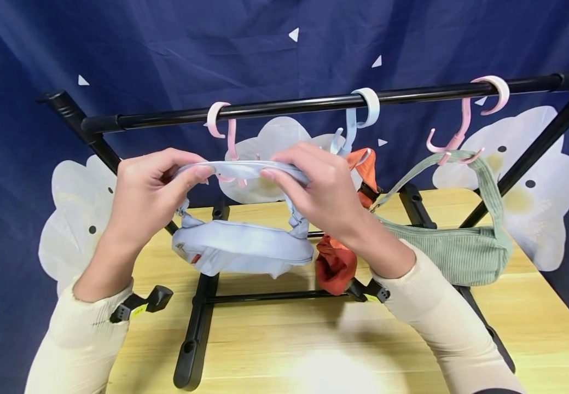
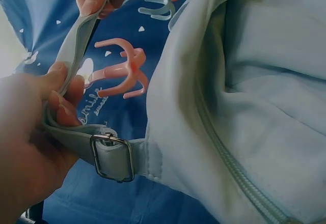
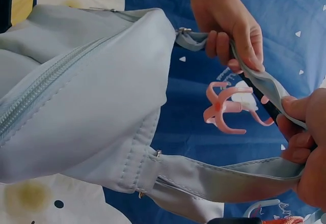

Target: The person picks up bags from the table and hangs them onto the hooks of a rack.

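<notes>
A pale blue shoulder bag (image 1: 245, 243) hangs by its strap (image 1: 245, 168) from both hands. The left hand (image 1: 149, 189) pinches the strap's left part between thumb and fingers. At its right part the right hand (image 1: 316, 183) grips it the same way, leaving a short taut stretch between. Just behind this stretch hangs a pink hook (image 1: 232, 131) with several prongs, its lower end partly hidden by the strap in the head view. A metal buckle (image 2: 113, 158) joins strap and bag below the left hand. The bag's zipper (image 3: 46, 89) shows in the right wrist view.
A black rail (image 1: 284, 106) carries the hooks above a wooden table (image 1: 265, 339). On the blue hook (image 1: 350, 126) hangs an orange-red bag (image 1: 336, 265); on another pink hook (image 1: 462, 131), a green corduroy bag (image 1: 462, 254). A dark blue curtain (image 1: 166, 49) hangs behind.
</notes>
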Motion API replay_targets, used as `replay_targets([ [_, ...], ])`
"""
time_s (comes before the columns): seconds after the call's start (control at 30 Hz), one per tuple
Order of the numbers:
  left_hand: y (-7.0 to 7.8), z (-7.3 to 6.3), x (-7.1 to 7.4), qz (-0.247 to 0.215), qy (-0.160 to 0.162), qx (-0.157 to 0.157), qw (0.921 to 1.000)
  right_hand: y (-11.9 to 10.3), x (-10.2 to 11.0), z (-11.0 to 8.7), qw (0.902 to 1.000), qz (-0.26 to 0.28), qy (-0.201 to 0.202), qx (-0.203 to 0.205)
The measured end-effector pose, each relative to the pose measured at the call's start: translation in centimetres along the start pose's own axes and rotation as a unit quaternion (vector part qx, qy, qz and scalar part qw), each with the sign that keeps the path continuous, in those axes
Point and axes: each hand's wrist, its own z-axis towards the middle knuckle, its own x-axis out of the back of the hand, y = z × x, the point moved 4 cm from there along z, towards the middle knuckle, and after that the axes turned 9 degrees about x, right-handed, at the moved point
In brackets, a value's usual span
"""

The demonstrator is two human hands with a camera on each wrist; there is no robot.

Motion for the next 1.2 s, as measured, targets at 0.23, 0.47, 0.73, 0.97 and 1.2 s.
replay_targets([
  [0.23, -0.5, 0.6, 0.2, -0.018, 0.035, 0.001, 0.9992, 0.0, -0.6, 0.9, 0.9997, -0.012, 0.010, 0.021],
  [0.47, -0.9, 1.0, 0.1, -0.009, 0.050, -0.004, 0.9987, 0.1, -1.1, 1.0, 0.9989, -0.034, 0.003, 0.034],
  [0.73, -1.3, 1.5, -0.3, 0.016, 0.053, -0.027, 0.9981, 0.4, -1.4, 0.9, 0.9978, -0.056, -0.012, 0.032],
  [0.97, -1.9, 1.7, -0.7, 0.027, 0.047, -0.035, 0.9980, 0.8, -1.7, 0.6, 0.9964, -0.076, -0.016, 0.036],
  [1.2, -2.5, 1.5, -1.2, 0.022, 0.040, -0.030, 0.9985, 1.1, -1.9, 0.2, 0.9966, -0.073, -0.019, 0.032],
])
